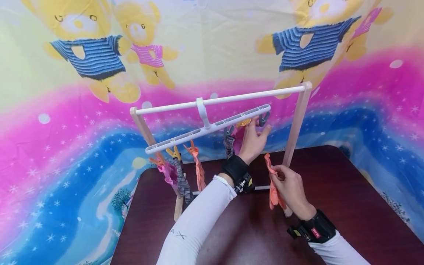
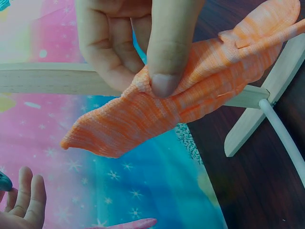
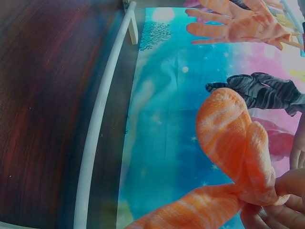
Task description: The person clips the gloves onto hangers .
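In the head view, my right hand (image 1: 293,189) pinches an orange knit glove (image 1: 274,193) between thumb and fingers; it hangs below the grip. The same orange glove (image 2: 119,126) fills the left wrist view, thumb pressed on it. My left hand (image 1: 254,141) is raised at the right end of the white hanger (image 1: 188,138), fingers around a grey clothespin (image 1: 264,119) and beside a yellow clothespin (image 1: 244,122). In the right wrist view, the pinched orange glove (image 3: 226,138) hangs near the hanging grey glove (image 3: 267,90).
The hanger hooks over the white rod (image 1: 245,96) of a wooden-post rack (image 1: 296,125) on a dark table (image 1: 334,198). Pink (image 1: 168,173), grey striped (image 1: 182,180) and orange (image 1: 200,171) gloves hang clipped at its left; grey (image 1: 228,145) and pink ones hang right of its hook. Patterned cloth stands behind.
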A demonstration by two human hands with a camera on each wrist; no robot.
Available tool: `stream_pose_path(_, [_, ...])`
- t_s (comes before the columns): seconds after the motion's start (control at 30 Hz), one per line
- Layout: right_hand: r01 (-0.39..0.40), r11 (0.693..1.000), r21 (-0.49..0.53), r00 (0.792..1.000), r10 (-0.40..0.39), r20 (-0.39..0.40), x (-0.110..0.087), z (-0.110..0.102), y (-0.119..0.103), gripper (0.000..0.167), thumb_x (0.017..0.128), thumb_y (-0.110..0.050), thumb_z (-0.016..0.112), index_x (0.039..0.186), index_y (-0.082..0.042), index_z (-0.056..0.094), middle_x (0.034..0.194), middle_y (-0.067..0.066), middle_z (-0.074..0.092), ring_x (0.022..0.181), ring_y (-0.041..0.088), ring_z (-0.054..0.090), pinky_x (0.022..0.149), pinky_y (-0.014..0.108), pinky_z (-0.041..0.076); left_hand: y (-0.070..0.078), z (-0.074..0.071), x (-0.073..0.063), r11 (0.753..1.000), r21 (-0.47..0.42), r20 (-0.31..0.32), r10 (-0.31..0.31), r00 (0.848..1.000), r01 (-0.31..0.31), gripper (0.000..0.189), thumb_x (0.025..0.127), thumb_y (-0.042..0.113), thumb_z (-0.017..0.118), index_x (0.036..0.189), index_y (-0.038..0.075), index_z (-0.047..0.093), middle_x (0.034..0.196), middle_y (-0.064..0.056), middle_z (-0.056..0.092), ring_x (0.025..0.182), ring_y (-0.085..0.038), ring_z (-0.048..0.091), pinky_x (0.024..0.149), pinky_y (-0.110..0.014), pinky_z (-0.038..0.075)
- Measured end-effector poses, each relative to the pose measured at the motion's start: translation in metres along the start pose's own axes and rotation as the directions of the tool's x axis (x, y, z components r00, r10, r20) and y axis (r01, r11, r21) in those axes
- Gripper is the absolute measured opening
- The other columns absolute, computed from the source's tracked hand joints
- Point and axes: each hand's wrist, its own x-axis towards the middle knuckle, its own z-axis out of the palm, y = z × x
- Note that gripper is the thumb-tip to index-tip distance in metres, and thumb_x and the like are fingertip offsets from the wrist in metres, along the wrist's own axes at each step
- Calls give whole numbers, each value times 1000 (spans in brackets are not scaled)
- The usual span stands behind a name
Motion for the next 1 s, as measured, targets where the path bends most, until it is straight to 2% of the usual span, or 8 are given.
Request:
stream_pose_path(0.23, [-3,1000,2,1000,3,7,0,0,0,18,88,-2,74,105,-5,71,89,12,75,75,25,73,63,23,56,0,-3,-2,999,-15,4,43,999,-43,40,105,29,53,141,10,55,126,-10,64,98,-20,71,73,-19,51])
stream_pose_path(0.4, [-7,1000,-8,1000,7,4,-1,0,0,17,87,-2,75,104,-5,71,89,13,75,75,26,74,63,22,56,1,-5,-7,999,-25,27,48,998,-48,36,106,30,52,133,9,60,120,-9,68,100,-19,70,73,-19,51])
stream_pose_path(0.6, [2,1000,-29,1000,-3,-23,-3,-1,-1,16,86,-2,76,101,-5,72,88,12,76,74,25,73,61,16,53,5,-8,-16,998,-29,80,54,995,-51,44,106,35,50,139,8,56,115,-11,73,98,-17,72,73,-19,51])
stream_pose_path(0.73, [6,999,-36,1000,-7,-27,-5,-2,-1,17,85,-2,77,101,-5,71,86,12,76,72,24,72,60,16,52,9,-8,-21,997,-56,106,65,992,-59,46,107,34,49,142,6,55,118,-13,73,99,-20,73,77,-19,51])
stream_pose_path(0.87, [-4,999,-36,1000,3,-25,-7,-2,-1,16,85,-2,77,100,-5,71,86,11,76,71,23,72,61,11,49,13,-7,-24,992,-91,120,103,987,-92,45,107,30,50,146,6,51,123,-16,70,96,-25,74,77,-17,52])
stream_pose_path(1.0, [-8,1000,-26,1000,8,-29,-8,-3,-1,16,84,-1,77,99,-5,72,87,11,76,72,24,73,63,5,47,17,-6,-26,982,-127,131,156,979,-139,47,107,26,50,151,11,46,125,-16,68,86,-19,73,75,-16,53])
